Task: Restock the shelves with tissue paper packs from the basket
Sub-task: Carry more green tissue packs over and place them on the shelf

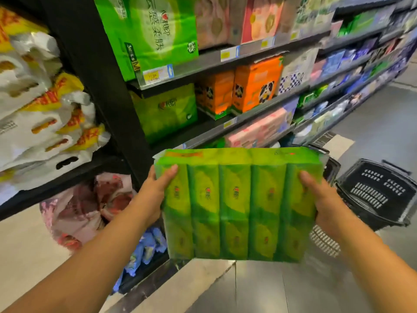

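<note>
I hold a large green multi-pack of tissue paper (pixel 239 204) flat in front of me, between both hands. My left hand (pixel 155 195) grips its left edge with the thumb on top. My right hand (pixel 320 199) grips its right edge the same way. A black plastic basket (pixel 376 193) stands on the floor to the right, partly hidden behind the pack. The dark shelves (pixel 225 71) rise ahead, and matching green tissue packs (pixel 167 114) sit on the middle shelf just above the pack I hold.
Orange panda-printed packs (pixel 255 86) and pink packs (pixel 259 129) fill the shelves to the right. A black upright (pixel 101 86) divides off a left bay of white and yellow bags (pixel 45 123). A pink bag (pixel 85 208) and blue packs (pixel 144 247) lie low on the floor.
</note>
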A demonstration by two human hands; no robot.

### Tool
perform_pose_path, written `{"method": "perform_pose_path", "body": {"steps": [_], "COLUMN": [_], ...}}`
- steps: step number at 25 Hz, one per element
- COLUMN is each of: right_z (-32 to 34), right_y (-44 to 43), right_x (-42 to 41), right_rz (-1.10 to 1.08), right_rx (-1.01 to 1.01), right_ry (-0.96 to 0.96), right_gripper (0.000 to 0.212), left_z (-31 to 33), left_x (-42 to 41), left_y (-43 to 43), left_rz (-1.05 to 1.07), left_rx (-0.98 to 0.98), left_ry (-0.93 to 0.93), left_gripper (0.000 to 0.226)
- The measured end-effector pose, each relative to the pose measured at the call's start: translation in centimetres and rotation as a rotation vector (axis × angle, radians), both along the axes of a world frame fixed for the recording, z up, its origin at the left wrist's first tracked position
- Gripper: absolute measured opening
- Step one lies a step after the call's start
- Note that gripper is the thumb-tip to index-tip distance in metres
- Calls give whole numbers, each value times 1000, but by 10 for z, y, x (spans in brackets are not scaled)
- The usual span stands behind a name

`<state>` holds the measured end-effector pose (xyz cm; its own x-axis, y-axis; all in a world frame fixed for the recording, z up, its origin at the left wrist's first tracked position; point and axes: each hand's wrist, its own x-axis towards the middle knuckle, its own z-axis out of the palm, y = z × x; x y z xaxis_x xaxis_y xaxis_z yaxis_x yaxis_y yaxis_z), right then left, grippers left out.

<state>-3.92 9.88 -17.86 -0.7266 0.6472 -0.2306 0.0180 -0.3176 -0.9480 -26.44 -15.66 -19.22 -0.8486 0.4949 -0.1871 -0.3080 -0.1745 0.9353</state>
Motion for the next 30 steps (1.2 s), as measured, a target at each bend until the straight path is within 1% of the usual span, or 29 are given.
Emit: {"method": "perform_pose_path", "body": {"steps": [1,2,4,5,7,8,10,13,15,16,18,19,20,21,23,25,27,29,30], "right_z": [7,15,32,36,34,32,28,23,23,24,28,29,32,35,38,41,42,43,42], "right_y": [13,26,52,62,83,91,99,115,128,136,148,152,158,163,171,176,181,191,196], "right_x": [-7,-14,-38,-51,-78,-90,-114,-145,-170,-181,-201,-209,-218,-228,-247,-266,-285,-309,-319], "right_rz": [38,73,139,151,172,173,157,175,173,177,181,181,193,210,220,252,292,347,376], "right_rx": [-32,-58,-124,-112,-64,-64,-47,69,143,174,229,258,287,297,273,241,227,239,251], "right_ry": [15,34,54,34,11,26,72,207,224,242,282,288,293,301,323,384,440,459,475], "right_gripper": [101,85,41,30,23,21,23,35,44,44,39,43,55,62,62,60,62,68,66], "left_z": [3,4,12,13,15,15,20,24,24,24,25,28,31,33,39,41,42,42,42], "left_x": [2,2,-4,-8,-16,-20,-27,-47,-62,-68,-78,-81,-86,-91,-97,-101,-103,-111,-114], "left_y": [12,23,43,49,58,62,71,84,93,97,102,103,104,106,109,115,119,126,130], "left_rz": [38,64,129,170,244,296,352,362,376,379,384,385,386,395,440,504,584,647,665], "left_rx": [10,17,16,15,36,39,4,-29,-81,-98,-118,-136,-156,-164,-160,-148,-194,-247,-265], "left_ry": [5,-8,-48,-58,-63,-53,74,282,415,469,549,595,635,670,719,754,821,884,901], "left_gripper": [61,62,68,71,70,64,45,46,45,45,50,55,59,59,54,51,53,56,55]}}
